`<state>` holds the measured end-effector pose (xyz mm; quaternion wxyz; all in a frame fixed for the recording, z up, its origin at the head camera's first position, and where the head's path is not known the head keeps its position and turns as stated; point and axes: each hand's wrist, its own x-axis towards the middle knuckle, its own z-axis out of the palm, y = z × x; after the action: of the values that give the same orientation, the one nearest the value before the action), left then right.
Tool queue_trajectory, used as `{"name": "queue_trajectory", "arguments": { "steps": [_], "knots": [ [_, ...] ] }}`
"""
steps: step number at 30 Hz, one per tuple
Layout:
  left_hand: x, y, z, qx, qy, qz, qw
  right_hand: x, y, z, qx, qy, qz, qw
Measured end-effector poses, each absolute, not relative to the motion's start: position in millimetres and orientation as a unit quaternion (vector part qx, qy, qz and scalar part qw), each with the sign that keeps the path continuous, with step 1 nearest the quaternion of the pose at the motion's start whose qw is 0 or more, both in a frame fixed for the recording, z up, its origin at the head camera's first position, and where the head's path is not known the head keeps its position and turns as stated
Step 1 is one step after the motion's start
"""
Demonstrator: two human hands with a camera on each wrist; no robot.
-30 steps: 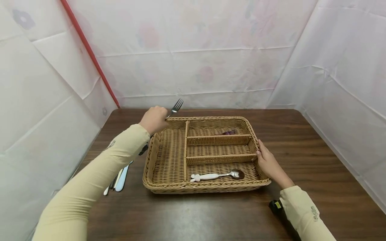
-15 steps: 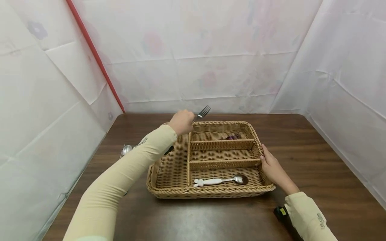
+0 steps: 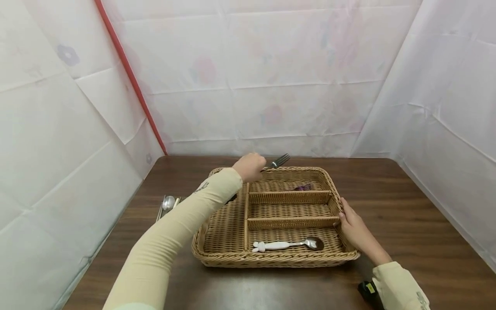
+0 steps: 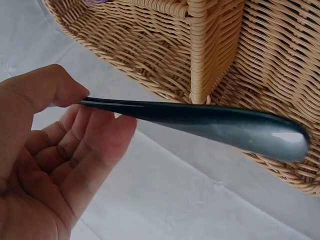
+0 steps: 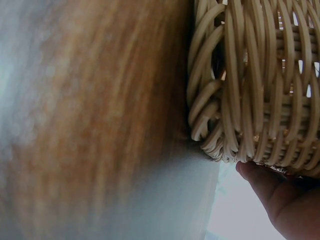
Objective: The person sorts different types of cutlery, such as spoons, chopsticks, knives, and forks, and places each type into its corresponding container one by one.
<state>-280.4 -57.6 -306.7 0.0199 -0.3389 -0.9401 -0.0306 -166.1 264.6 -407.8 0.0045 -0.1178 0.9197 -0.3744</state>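
My left hand (image 3: 249, 167) pinches a fork (image 3: 280, 160) between thumb and fingers, above the back rim of a wicker basket (image 3: 294, 261). The tines point right and away; in the left wrist view the dark teal handle (image 4: 215, 122) sticks out over the basket. At the basket's right side, my right hand (image 3: 358, 232) grips the rim, its thumb (image 5: 255, 175) showing beside the weave in the right wrist view. Inside the basket, a purple fork (image 3: 303, 187) lies in the back right compartment. A spoon (image 3: 284, 245) with a white rabbit-shaped handle lies in the front right one.
Left of the basket, partly behind my left sleeve, more cutlery (image 3: 168, 203) lies on the brown wooden table (image 3: 391, 193). Dividers split the basket into a long left compartment and three right ones. White sheeting (image 3: 271, 77) hangs behind and at both sides.
My left hand has carried the fork rightward, from the basket's back left corner to above the back right compartment. The right hand stays on the rim. The head view has shifted slightly.
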Motion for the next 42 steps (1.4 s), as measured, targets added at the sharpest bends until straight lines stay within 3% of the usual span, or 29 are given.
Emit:
{"name": "queue_trajectory", "arguments": {
  "steps": [10,25,42],
  "knots": [
    [-293,-31,-319,-0.362,-0.932,0.011,-0.009,-167,265,-410,-0.117,0.918,-0.378,0.005],
    [-306,0,-330,-0.396,-0.916,0.068,0.012,-173,264,-412,-0.124,0.917,-0.380,0.002],
    [-308,36,-335,-0.394,-0.916,0.080,-0.007,-175,267,-412,-0.112,0.920,-0.376,0.005]
  ]
}}
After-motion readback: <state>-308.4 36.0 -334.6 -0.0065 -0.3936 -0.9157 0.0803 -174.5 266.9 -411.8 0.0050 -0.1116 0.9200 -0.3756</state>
